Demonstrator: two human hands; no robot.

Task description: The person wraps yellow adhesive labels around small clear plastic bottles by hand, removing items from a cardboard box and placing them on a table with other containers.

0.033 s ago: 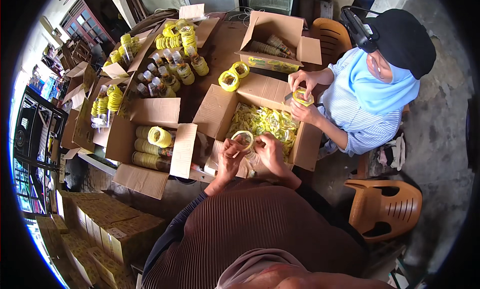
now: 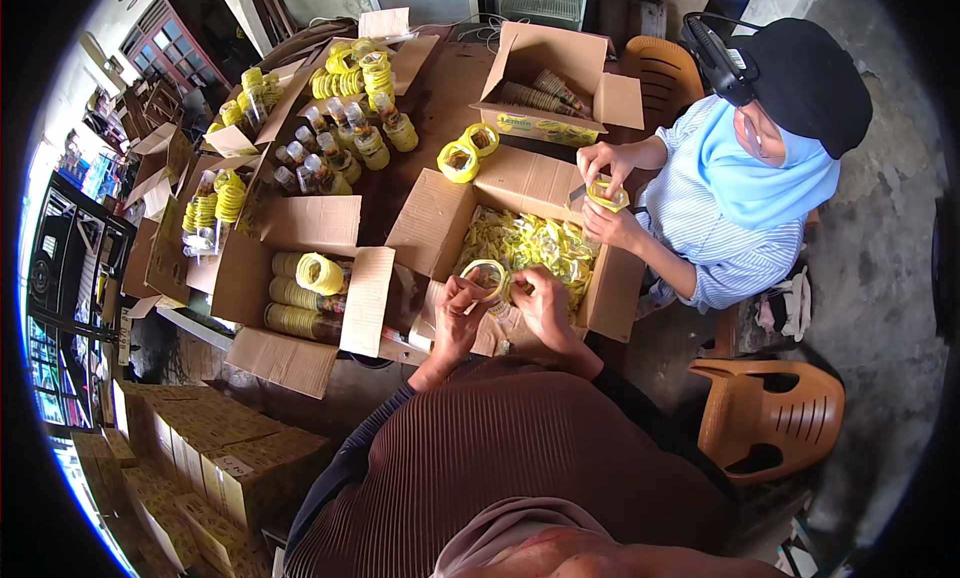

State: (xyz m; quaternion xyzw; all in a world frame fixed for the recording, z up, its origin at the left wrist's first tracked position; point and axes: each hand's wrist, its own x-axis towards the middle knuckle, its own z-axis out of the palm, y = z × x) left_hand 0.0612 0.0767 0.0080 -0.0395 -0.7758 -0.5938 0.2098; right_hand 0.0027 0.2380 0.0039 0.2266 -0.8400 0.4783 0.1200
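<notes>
While a yellow ring is gripped by the left hand, the right hand is held narrow beside it, contact unclear; edge-work seems underway, steadiness called for, near the open box.

The differences are slight. The yellow ring in the left hand now turns its opening a little more toward the view, and its inside looks browner than the greyer look it had. The fingers of the right hand sit a touch differently beside its edge; their exact shift is too small to tell.
</notes>
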